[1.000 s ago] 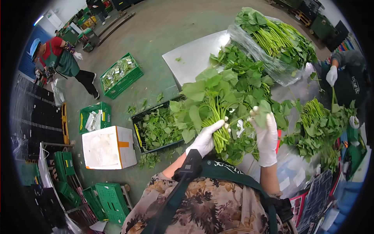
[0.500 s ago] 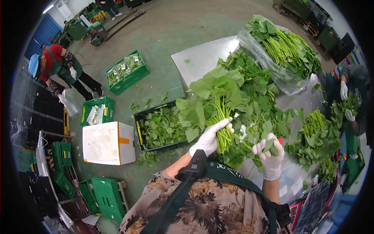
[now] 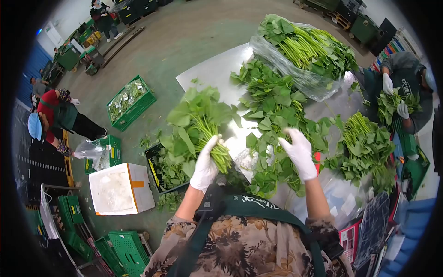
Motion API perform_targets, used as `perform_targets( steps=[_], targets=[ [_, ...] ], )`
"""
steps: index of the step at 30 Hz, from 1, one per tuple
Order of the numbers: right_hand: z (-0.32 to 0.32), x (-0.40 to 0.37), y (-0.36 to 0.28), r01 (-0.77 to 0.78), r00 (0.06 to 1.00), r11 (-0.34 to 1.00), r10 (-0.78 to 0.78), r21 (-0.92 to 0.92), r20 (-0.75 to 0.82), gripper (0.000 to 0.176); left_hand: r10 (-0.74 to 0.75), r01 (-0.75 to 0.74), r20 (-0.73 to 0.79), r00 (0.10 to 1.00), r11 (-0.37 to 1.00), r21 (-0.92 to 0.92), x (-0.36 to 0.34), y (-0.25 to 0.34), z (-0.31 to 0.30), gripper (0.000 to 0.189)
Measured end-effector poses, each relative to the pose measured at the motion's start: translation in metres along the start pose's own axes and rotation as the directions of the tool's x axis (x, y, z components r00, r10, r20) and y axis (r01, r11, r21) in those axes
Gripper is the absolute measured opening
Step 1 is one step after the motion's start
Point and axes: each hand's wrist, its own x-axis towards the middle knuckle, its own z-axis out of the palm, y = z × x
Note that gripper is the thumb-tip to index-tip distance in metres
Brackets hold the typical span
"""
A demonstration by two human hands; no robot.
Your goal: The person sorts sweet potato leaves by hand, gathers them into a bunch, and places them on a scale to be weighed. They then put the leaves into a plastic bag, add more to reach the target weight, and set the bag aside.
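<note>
My left hand (image 3: 206, 164), in a white glove, is closed round the stems of a bunch of leafy greens (image 3: 196, 122), whose leaves point up and away from me. To the right, my right hand (image 3: 297, 153), gloved too, is held over loose greens (image 3: 272, 111) on the metal table (image 3: 207, 71), with thumb and fingers apart. Nothing shows between its fingers. Below the bunch and partly hidden by it stands a black crate (image 3: 154, 175) of leaves on the floor.
A large bagged pile of greens (image 3: 314, 51) lies at the table's far side, another pile (image 3: 367, 147) at right. A co-worker (image 3: 410, 87) handles greens at right. Another person (image 3: 60, 115) bends at left near green crates and a white foam box (image 3: 121, 189).
My left hand has moved left with the bunch, off the loose greens. My right hand has let go of a leaf and opened. The camera view has shifted.
</note>
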Motion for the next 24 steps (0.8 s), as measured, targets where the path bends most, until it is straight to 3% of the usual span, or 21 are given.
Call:
perform_targets(
  steps=[3, 5, 6, 9, 12, 14, 15, 16, 17, 18, 19, 21, 24],
  targets=[
    [0.032, 0.030, -0.001, 0.057, 0.970, 0.922, -0.142, -0.384, -0.199, 0.066, -0.066, 0.066, -0.008, 0.998, 0.997, -0.037, 0.001, -0.016, -0.009, 0.024],
    [0.048, 0.037, 0.004, 0.025, 0.999, 0.929, -0.033, -0.369, -0.016, 0.085, -0.066, 0.066, -0.037, 0.997, 0.998, -0.008, -0.002, -0.018, -0.010, 0.025],
    [0.052, 0.032, 0.006, 0.069, 0.996, 0.899, -0.087, -0.432, -0.022, 0.066, -0.069, 0.069, -0.035, 0.997, 0.998, -0.011, -0.003, -0.017, -0.011, 0.025],
    [0.061, 0.018, 0.037, 0.176, 0.984, 0.946, -0.171, -0.271, 0.042, 0.039, -0.046, 0.048, -0.052, 0.998, 0.999, 0.024, -0.003, -0.010, -0.016, 0.024],
    [0.026, -0.012, 0.030, 0.247, 0.967, 0.926, -0.218, -0.287, 0.130, 0.019, -0.018, 0.021, -0.064, 0.998, 0.999, 0.048, -0.007, -0.008, -0.014, 0.024],
    [0.002, -0.025, 0.037, 0.215, 0.973, 0.935, -0.178, -0.282, 0.148, 0.020, -0.067, 0.069, -0.046, 0.997, 0.996, 0.056, -0.017, -0.003, 0.006, 0.022],
    [-0.003, -0.035, 0.049, 0.247, 0.966, 0.945, -0.257, -0.215, -0.016, 0.022, -0.122, 0.120, 0.011, 0.992, 0.986, 0.118, -0.016, -0.003, 0.005, 0.020],
    [-0.021, -0.034, 0.037, 0.036, 0.997, 0.986, -0.024, -0.165, 0.073, 0.026, -0.092, 0.078, 0.073, 0.993, 0.981, 0.175, -0.008, -0.009, -0.009, 0.022],
    [-0.024, -0.033, 0.044, 0.007, 1.000, 0.997, -0.005, -0.074, 0.018, 0.028, 0.080, -0.108, 0.098, 0.992, 0.939, 0.327, -0.014, -0.013, -0.002, 0.022],
    [-0.020, -0.027, 0.060, -0.051, 0.999, 0.998, 0.051, -0.045, -0.001, 0.030, 0.022, -0.044, 0.084, 0.996, 0.962, 0.271, 0.004, -0.022, -0.019, 0.022],
    [-0.022, -0.020, 0.069, 0.014, 0.998, 0.998, -0.017, -0.060, -0.054, 0.034, -0.015, 0.003, 0.056, 0.998, 0.977, 0.212, 0.010, -0.026, -0.021, 0.018],
    [-0.019, -0.007, 0.054, -0.024, 0.951, 0.966, -0.058, -0.259, -0.303, 0.034, -0.087, 0.076, 0.079, 0.993, 0.989, 0.131, 0.002, -0.021, -0.003, 0.017],
    [-0.016, 0.001, 0.021, 0.271, 0.952, 0.944, -0.291, -0.188, -0.094, 0.034, -0.060, 0.041, 0.132, 0.989, 0.989, 0.142, -0.002, -0.020, 0.008, 0.019]
  ],
)
